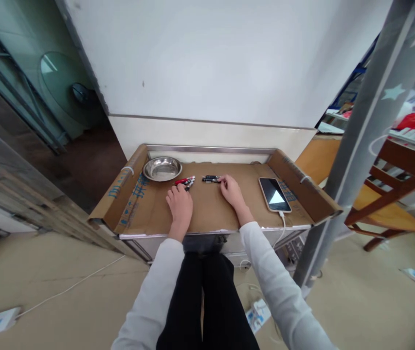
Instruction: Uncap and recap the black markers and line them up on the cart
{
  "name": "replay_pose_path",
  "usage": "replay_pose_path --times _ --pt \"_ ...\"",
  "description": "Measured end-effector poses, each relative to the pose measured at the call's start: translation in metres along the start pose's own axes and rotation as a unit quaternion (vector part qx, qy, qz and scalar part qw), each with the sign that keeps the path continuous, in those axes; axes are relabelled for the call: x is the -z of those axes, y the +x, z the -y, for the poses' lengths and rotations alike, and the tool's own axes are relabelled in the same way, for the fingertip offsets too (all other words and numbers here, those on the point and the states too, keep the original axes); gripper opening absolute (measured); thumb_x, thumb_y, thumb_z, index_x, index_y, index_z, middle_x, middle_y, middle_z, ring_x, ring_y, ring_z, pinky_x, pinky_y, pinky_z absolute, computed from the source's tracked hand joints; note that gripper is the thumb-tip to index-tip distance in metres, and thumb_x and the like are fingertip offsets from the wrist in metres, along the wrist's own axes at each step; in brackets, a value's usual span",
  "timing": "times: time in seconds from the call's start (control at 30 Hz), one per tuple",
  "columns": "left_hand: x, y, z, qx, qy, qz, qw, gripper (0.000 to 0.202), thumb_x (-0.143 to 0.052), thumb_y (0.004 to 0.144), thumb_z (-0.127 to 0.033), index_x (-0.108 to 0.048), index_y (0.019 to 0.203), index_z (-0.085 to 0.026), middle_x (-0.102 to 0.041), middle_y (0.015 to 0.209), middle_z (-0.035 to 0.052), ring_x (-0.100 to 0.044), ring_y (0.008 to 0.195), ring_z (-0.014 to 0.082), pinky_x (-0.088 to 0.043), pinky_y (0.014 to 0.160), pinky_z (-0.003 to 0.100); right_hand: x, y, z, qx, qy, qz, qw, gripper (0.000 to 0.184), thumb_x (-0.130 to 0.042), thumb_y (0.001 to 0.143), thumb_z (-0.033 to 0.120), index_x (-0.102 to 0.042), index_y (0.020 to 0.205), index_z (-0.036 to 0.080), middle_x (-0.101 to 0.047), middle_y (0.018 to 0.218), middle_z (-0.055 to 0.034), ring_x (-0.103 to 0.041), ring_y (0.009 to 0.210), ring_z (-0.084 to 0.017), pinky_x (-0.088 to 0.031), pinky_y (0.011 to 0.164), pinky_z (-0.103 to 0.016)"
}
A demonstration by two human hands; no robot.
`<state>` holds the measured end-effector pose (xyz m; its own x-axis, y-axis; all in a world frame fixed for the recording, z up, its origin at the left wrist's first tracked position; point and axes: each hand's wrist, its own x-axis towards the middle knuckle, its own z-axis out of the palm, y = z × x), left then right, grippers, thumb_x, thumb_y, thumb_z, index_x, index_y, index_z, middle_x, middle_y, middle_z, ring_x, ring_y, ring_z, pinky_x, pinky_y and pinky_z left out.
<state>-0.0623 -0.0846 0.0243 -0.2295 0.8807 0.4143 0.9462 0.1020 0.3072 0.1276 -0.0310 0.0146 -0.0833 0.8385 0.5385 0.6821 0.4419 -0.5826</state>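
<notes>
My left hand (180, 204) rests on the cardboard-covered table (207, 214), its curled fingers touching a small cluster of pens with a red one (185, 181). My right hand (231, 190) lies to the right, its fingertips pinching the end of a dark pen-like object (210, 179) that lies flat on the cardboard. Both sleeves are light grey.
A shallow metal bowl (162, 168) sits at the back left. A phone (274, 194) on a white charging cable lies at the right. Raised cardboard flaps edge both sides. A grey post (360, 141) and wooden furniture (393, 194) stand to the right; a white wall is behind.
</notes>
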Motion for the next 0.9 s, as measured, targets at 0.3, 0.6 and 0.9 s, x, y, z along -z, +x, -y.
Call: replay_pose_path --times 0.3,0.6,0.9 --pt "-0.013 0.015 -0.005 -0.183 -0.225 0.013 0.957 0.022 -0.035 0.093 -0.019 -0.053 0.105 -0.016 -0.054 0.108 0.0111 -0.055 0.103 0.0198 -0.043 0.092 0.034 -0.005 -0.001 0.014 -0.141 0.314 0.042 0.938 0.037 -0.045 0.084 0.052 -0.061 0.096 0.020 -0.063 0.080 -0.0006 -0.055 0.055 -0.009 -0.045 0.055 -0.023" --pt "-0.014 0.032 -0.040 -0.157 -0.454 -0.065 0.875 0.031 -0.054 0.087 -0.031 -0.048 0.115 -0.020 -0.059 0.110 0.0084 -0.060 0.090 0.0146 -0.050 0.082 0.029 0.007 0.004 0.027 -0.265 0.601 0.132 0.742 0.011 -0.060 0.080 0.024 -0.065 0.085 0.016 -0.067 0.073 -0.0008 -0.059 0.061 -0.008 -0.048 0.059 -0.019" --pt "-0.013 0.030 -0.037 -0.249 -0.424 -0.033 0.870 0.034 -0.047 0.091 -0.034 -0.054 0.122 -0.023 -0.064 0.109 0.0063 -0.061 0.092 0.0144 -0.048 0.088 0.029 0.006 0.001 0.023 -0.286 0.600 0.140 0.734 0.015 -0.050 0.086 0.022 -0.064 0.085 0.015 -0.069 0.076 -0.0031 -0.062 0.064 -0.010 -0.054 0.067 -0.022"
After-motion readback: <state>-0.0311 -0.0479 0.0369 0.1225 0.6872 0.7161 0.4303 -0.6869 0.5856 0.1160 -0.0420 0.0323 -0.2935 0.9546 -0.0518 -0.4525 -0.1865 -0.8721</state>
